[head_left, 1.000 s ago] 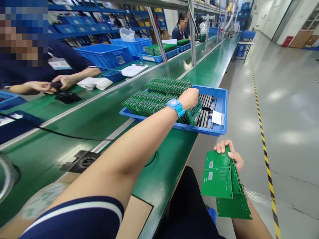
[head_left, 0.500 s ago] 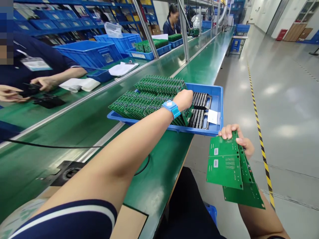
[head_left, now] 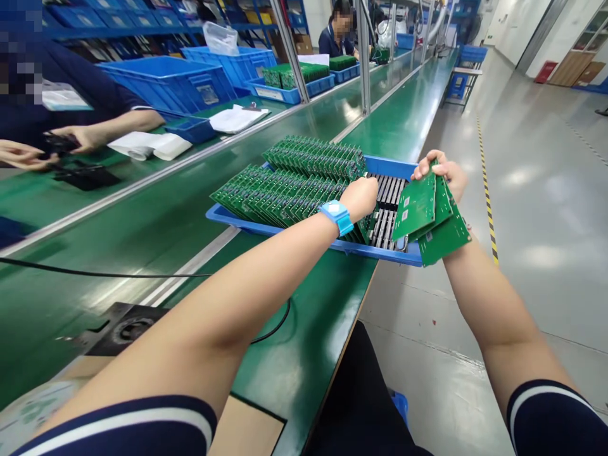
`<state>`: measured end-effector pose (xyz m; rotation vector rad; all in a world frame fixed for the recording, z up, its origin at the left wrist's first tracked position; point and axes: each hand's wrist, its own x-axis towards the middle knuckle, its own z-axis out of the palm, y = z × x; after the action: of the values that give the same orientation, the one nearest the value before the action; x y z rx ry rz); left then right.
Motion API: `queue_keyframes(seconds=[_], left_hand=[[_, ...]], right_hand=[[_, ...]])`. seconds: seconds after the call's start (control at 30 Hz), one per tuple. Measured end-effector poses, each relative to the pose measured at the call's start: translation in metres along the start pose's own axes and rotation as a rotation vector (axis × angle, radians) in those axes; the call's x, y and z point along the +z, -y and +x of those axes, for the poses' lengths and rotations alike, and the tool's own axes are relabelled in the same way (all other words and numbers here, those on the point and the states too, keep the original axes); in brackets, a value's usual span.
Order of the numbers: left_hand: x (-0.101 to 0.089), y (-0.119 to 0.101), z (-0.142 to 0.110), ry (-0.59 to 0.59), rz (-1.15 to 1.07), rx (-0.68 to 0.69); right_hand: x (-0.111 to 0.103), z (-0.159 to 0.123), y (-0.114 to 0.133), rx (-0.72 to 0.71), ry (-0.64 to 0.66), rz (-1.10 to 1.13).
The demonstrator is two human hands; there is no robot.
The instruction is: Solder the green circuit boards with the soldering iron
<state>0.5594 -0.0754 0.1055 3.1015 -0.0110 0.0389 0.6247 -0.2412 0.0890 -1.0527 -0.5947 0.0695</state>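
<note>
My left hand (head_left: pixel 361 196), wearing a blue wrist strap (head_left: pixel 336 216), is closed at the top edge of the end circuit board in the near row; its fingertips are partly hidden. Two rows of upright green circuit boards (head_left: pixel 285 196) fill much of a blue tray (head_left: pixel 304 235). Dark slotted racks (head_left: pixel 387 188) show at the tray's right end. My right hand (head_left: pixel 446 174) grips a fan of green circuit boards (head_left: pixel 418 206) by their upper corner, above that end of the tray.
The tray rests on a green workbench (head_left: pixel 304 354) by its right edge. A black fixture (head_left: pixel 128 329) lies at lower left. Across the metal rail, a co-worker's hands (head_left: pixel 85 139) hold a black part. Blue bins (head_left: pixel 166 82) and metal posts (head_left: pixel 363 57) stand beyond.
My right hand has moved up and left with its circuit boards, from beside the bench to over the tray's right end. My left hand stays at the row's end.
</note>
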Motion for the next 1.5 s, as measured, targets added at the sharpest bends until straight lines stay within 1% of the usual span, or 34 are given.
queue_keyframes(seconds=[0.1, 0.2, 0.3, 0.4, 0.47, 0.53, 0.6, 0.67, 0.8, 0.9, 0.97, 1.07, 1.1, 1.23, 1.37, 1.5], left_hand=[[-0.004, -0.006, -0.006, -0.020, 0.007, 0.019], [-0.012, -0.009, -0.014, -0.077, 0.013, 0.037], [-0.021, -0.006, -0.021, -0.122, 0.009, 0.045], [-0.024, 0.001, -0.027, -0.146, -0.042, 0.054], [-0.024, 0.004, -0.032, -0.128, -0.099, 0.083], [-0.022, 0.005, -0.037, -0.068, -0.143, 0.112], [-0.020, 0.003, -0.043, -0.007, -0.161, 0.123], [-0.016, 0.000, -0.046, 0.024, -0.142, 0.120], [-0.013, -0.005, -0.048, 0.027, -0.041, 0.087], [-0.014, -0.004, -0.049, 0.052, -0.017, 0.133], [-0.016, -0.004, -0.050, 0.036, -0.014, 0.140], [-0.018, -0.005, -0.050, -0.064, -0.040, 0.121], [-0.018, -0.007, -0.049, -0.077, -0.058, 0.133], [-0.015, -0.016, -0.042, -0.013, -0.097, 0.178], [-0.011, -0.021, -0.037, 0.009, -0.135, 0.121], [-0.013, -0.020, -0.038, 0.047, -0.225, 0.067]], right_hand=[[-0.006, 0.030, -0.021, 0.037, 0.004, -0.028], [-0.006, 0.044, -0.043, 0.087, -0.015, -0.083], [0.003, 0.044, -0.062, 0.151, -0.048, -0.140], [0.014, 0.038, -0.075, 0.183, -0.057, -0.173], [0.021, 0.034, -0.081, 0.195, -0.050, -0.202], [0.025, 0.031, -0.086, 0.215, -0.037, -0.233], [0.026, 0.028, -0.089, 0.236, -0.031, -0.250], [0.026, 0.025, -0.091, 0.252, -0.036, -0.253], [0.023, 0.021, -0.092, 0.277, -0.032, -0.243], [0.021, 0.021, -0.093, 0.272, -0.047, -0.230], [0.019, 0.022, -0.094, 0.272, -0.067, -0.228], [0.016, 0.023, -0.096, 0.271, -0.075, -0.215], [0.015, 0.024, -0.096, 0.269, -0.073, -0.208], [0.012, 0.024, -0.097, 0.275, -0.078, -0.191], [0.011, 0.024, -0.097, 0.286, -0.097, -0.181], [0.012, 0.022, -0.095, 0.292, -0.122, -0.180]])
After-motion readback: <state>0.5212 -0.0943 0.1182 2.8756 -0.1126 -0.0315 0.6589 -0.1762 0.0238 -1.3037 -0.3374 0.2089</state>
